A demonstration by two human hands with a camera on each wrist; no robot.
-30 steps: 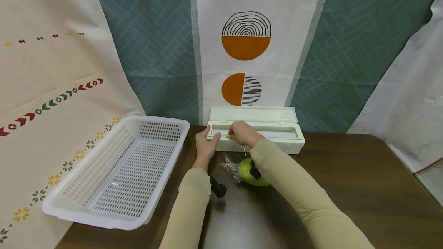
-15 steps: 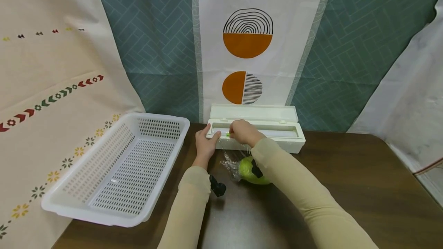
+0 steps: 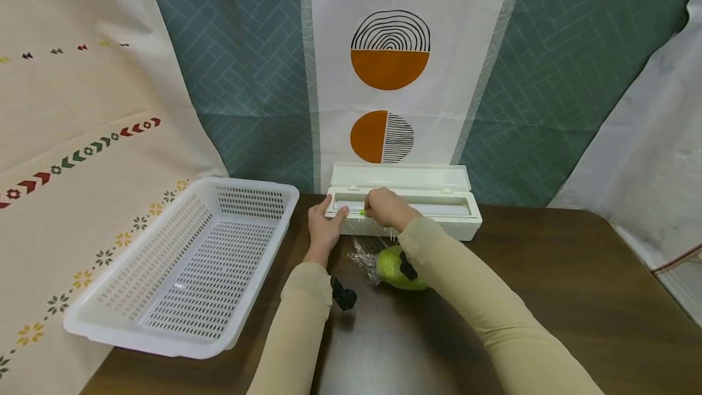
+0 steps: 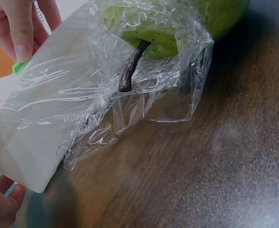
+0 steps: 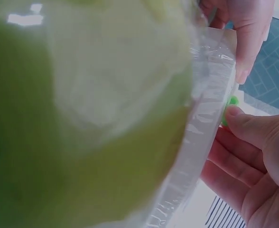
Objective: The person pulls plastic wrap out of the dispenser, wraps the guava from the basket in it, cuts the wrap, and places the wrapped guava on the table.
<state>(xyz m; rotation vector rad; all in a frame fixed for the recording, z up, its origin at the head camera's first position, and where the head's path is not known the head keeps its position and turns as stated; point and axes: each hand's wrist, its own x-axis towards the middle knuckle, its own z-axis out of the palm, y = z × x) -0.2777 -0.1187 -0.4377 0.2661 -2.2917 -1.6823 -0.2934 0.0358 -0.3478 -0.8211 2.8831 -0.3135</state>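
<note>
A white cling film dispenser box [image 3: 463,228] stands at the back of the table, its lid [image 3: 400,177] raised and a roll [image 3: 444,211] inside. My left hand [image 3: 323,227] grips the box's left end, thumb over the front edge. Close beside it, my right hand [image 3: 386,207] pinches a small green slider cutter [image 5: 233,100] at the box's front edge. Clear cling film [image 4: 54,90] stretches from that edge down to a green pear [image 3: 392,268] lying in front. Crumpled film wraps the pear's dark stem [image 4: 132,66]. My right forearm hides part of the pear.
A white perforated plastic basket [image 3: 208,273] sits to the left, on the dark wooden table [image 3: 548,273]. A patterned cloth [image 3: 247,78] hangs right behind the box, and a cream cloth [image 3: 82,188] is on the left.
My right hand and the green slider have edged very slightly right along the box. My left hand keeps its grip on the left end, and the pear stays put.
</note>
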